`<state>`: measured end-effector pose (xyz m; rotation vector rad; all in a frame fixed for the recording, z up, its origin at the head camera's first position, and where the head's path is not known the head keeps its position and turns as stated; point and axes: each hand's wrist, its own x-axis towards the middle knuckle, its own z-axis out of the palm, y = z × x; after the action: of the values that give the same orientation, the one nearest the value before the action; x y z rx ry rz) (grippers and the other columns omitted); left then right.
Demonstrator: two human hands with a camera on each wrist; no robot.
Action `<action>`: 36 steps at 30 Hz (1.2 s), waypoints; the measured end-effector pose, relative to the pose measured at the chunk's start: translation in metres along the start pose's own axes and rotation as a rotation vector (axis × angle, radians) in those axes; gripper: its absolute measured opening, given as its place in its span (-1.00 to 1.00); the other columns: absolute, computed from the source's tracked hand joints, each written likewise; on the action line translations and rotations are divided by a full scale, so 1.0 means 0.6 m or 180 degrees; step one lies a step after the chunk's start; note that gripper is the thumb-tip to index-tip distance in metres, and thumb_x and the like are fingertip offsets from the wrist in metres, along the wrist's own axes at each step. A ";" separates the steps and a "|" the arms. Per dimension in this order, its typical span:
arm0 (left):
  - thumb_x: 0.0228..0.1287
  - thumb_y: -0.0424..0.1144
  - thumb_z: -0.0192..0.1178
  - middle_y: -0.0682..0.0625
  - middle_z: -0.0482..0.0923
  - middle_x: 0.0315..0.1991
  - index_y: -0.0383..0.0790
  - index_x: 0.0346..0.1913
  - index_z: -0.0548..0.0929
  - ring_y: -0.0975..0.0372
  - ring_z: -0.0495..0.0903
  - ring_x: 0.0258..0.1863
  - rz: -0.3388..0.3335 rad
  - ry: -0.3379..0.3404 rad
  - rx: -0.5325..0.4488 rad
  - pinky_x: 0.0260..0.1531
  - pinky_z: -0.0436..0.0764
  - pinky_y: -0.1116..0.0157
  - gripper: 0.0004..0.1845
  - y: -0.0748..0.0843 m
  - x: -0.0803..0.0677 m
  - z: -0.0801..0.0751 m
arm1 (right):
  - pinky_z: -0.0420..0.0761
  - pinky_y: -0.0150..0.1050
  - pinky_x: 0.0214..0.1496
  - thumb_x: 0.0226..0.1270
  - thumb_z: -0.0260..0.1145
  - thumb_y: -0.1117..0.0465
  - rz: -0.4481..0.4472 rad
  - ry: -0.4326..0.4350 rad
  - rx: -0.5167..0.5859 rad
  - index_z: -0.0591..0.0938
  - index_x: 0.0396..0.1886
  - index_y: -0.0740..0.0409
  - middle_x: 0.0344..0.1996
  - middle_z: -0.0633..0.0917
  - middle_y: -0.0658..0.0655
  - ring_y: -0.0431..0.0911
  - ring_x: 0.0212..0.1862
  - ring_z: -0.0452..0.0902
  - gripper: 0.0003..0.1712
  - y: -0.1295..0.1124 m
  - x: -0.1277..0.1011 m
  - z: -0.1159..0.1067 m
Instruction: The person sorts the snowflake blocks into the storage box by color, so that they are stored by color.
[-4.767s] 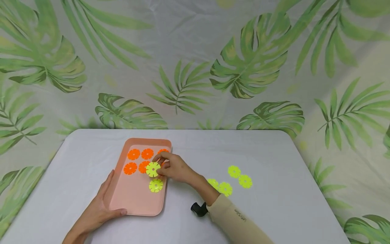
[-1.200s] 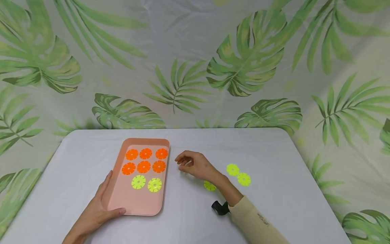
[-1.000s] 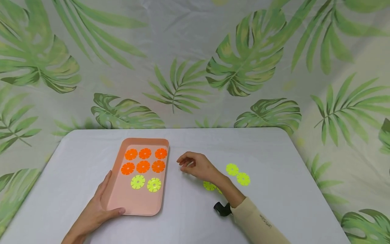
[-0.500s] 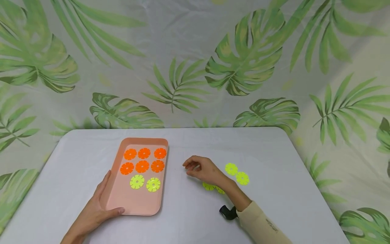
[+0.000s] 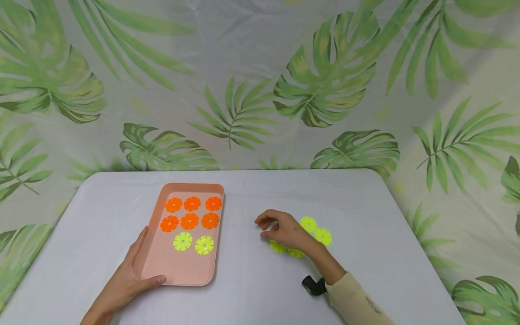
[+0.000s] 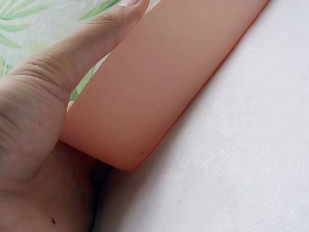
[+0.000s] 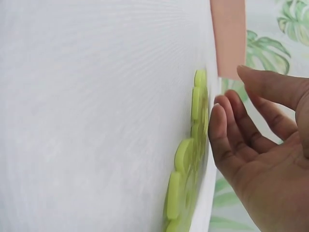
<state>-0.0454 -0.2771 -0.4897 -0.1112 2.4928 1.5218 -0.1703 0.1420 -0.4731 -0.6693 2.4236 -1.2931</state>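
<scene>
At the left, the left hand (image 5: 126, 277) rests spread around the near left corner of a pink tray (image 5: 178, 271), thumb along the near side and fingers along the left side. Inside the tray lie six orange discs (image 5: 185, 221) in two rows, with two yellow discs (image 5: 183, 236) nearer the person. Farther right, the right hand (image 5: 287, 231), thumb apart from loosely bent fingers and holding nothing, hovers above the white bench (image 5: 243, 271) beside four loose yellow pieces (image 5: 323, 232), partly covering some.

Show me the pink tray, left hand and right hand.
Pink tray (image 5: 183, 268): head view, bare floor inside.
Left hand (image 5: 127, 280): head view, middle of the hand.
Right hand (image 5: 287, 230): head view, back of the hand.
</scene>
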 end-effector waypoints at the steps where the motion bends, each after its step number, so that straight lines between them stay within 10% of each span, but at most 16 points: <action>1: 0.07 -0.22 0.59 -0.23 -0.26 0.72 0.49 0.65 -0.34 -0.18 0.02 0.51 0.0005 0.0001 0.0004 0.35 0.11 -0.35 0.42 0.001 -0.001 0.000 | 0.63 -0.30 0.06 0.33 0.49 0.29 -0.0005 0.0004 -0.0016 0.71 0.09 0.08 0.01 0.76 0.08 -0.02 0.07 0.65 -0.66 0.002 -0.002 -0.002; 21: 0.14 -0.17 0.56 -0.10 -0.25 0.73 0.54 0.64 -0.33 0.01 -0.01 0.53 -0.0024 -0.0002 0.0063 0.38 0.13 -0.06 0.37 -0.004 -0.006 -0.001 | 0.59 -0.36 -0.02 0.17 0.55 0.40 0.0006 -0.0088 -0.0161 0.70 0.12 0.08 0.01 0.67 0.09 -0.02 0.06 0.54 -0.51 0.019 -0.026 -0.013; 36: 0.10 -0.21 0.58 -0.19 -0.25 0.72 0.48 0.66 -0.33 -0.15 0.01 0.52 0.0033 0.0011 -0.0003 0.36 0.10 -0.31 0.40 0.000 -0.001 0.000 | 0.56 -0.38 -0.05 0.22 0.55 0.36 0.0003 -0.0342 -0.0442 0.72 0.09 0.13 -0.07 0.68 0.08 -0.08 -0.04 0.54 -0.58 0.016 -0.032 -0.027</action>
<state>-0.0450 -0.2770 -0.4894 -0.1013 2.4991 1.5280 -0.1644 0.1684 -0.4714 -0.7540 2.4415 -1.0668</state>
